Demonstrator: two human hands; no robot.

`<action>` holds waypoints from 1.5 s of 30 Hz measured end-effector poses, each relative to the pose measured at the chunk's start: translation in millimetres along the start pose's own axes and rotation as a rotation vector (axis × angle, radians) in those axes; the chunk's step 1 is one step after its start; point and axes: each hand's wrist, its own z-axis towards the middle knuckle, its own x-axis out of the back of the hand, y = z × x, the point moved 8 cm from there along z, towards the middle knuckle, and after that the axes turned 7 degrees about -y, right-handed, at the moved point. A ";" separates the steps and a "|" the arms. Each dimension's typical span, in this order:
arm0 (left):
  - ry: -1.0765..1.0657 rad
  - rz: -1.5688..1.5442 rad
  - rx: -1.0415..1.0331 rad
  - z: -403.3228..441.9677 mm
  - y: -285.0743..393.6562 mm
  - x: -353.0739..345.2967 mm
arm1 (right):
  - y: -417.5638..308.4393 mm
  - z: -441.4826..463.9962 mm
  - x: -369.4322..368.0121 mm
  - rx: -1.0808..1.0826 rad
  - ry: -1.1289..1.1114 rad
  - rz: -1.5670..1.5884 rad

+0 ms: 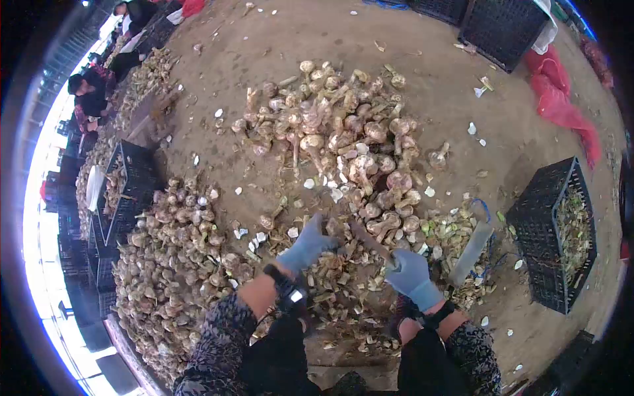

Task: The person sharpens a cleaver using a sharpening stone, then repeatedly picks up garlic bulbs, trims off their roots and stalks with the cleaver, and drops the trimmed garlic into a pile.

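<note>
An earthy brown floor [449,86] stretches away, widely open. Bright white light [38,231] glares along the left side.

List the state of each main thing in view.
Left gloved hand: at a garlic bulb, grip unclear
Right gloved hand: closed on a brown knife-like tool
Central garlic heap: loose, many stalks attached
Left garlic heap: loose
Black crate: holding plant trimmings
Red mesh bag: lying crumpled

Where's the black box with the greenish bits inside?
In the head view, the black box is on the right side, right of the person's right hand and below the red net.
</note>
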 end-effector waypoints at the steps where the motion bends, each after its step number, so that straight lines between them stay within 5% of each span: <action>1: 0.001 0.002 0.001 -16.9 18.2 -5.7 | -11.2 -0.3 -1.9 0.001 0.000 0.002; 3: -0.167 -0.505 -0.065 -42.3 34.4 -31.4 | -50.3 -3.0 1.5 0.199 0.050 -0.118; 4: -0.172 -0.510 -0.068 -47.8 41.8 -34.9 | -55.1 2.4 -10.8 0.106 -0.192 -0.242; 7: -0.328 -1.089 0.081 -58.3 40.1 -56.0 | -87.7 -7.7 -1.7 0.289 -0.046 -0.263; 9: -0.323 -0.397 0.015 -56.9 36.8 -52.0 | -92.5 -10.3 -3.0 0.340 -0.034 -0.259; 11: -0.262 -0.454 0.110 -68.2 57.2 -51.7 | -97.2 -10.3 -3.5 0.351 -0.037 -0.280; 12: -0.184 0.016 -0.022 -67.5 61.3 -43.6 | -98.7 -9.5 -4.0 0.351 -0.039 -0.280; 14: -0.095 0.481 -0.150 -71.2 55.9 -40.0 | -98.8 -6.2 -6.2 0.321 -0.062 -0.269; 15: -0.199 -0.121 -0.077 -71.1 35.0 -44.3 | -98.7 -3.9 -6.8 0.323 -0.065 -0.271; 17: -0.291 -0.726 0.002 -71.8 27.9 -52.2 | -92.9 1.3 -13.1 0.294 -0.126 -0.251; 20: -0.329 -1.263 0.220 -77.5 19.7 -67.3 | -85.4 5.5 -17.6 0.316 -0.161 -0.222; 23: -0.104 -0.689 0.009 -87.4 40.9 -47.1 | -26.7 18.8 -28.3 0.012 -0.129 -0.327; 25: -0.178 0.020 -0.179 -94.6 112.9 -42.6 | 43.3 19.8 -8.4 -0.084 -0.045 -0.225; 27: -0.080 0.056 -0.209 -93.9 115.4 -25.6 | 39.9 3.0 18.7 -0.143 0.037 -0.227; 29: 0.073 0.416 -0.146 -85.8 105.7 14.3 | 43.3 0.0 39.7 -0.205 0.143 -0.247; 31: 0.296 0.438 0.068 -101.1 74.8 87.7 | 48.3 -0.4 49.2 -0.176 0.256 -0.250; 32: 0.252 0.614 0.153 -113.0 93.1 116.9 | 45.0 -0.7 61.0 -0.243 0.228 -0.203; 33: 0.183 0.721 0.275 -123.7 42.9 166.4 | 55.3 2.4 68.3 -0.265 0.250 -0.198; 34: 0.030 1.322 0.621 -143.4 26.8 200.5 | 78.0 8.8 67.1 -0.375 0.213 -0.172; 36: -0.071 1.692 0.726 -164.1 37.7 228.7 | 116.8 30.1 66.0 -0.499 0.177 -0.141; 37: -0.088 1.694 0.723 -150.2 45.6 220.8 | 134.8 43.4 61.6 -0.544 0.137 -0.118; 41: 0.163 1.281 0.049 -40.1 139.9 139.5 | 119.4 57.4 73.5 -0.654 0.120 -0.186; 45: 0.061 1.287 0.002 88.4 156.5 29.7 | 114.9 51.9 68.3 -0.627 0.121 -0.336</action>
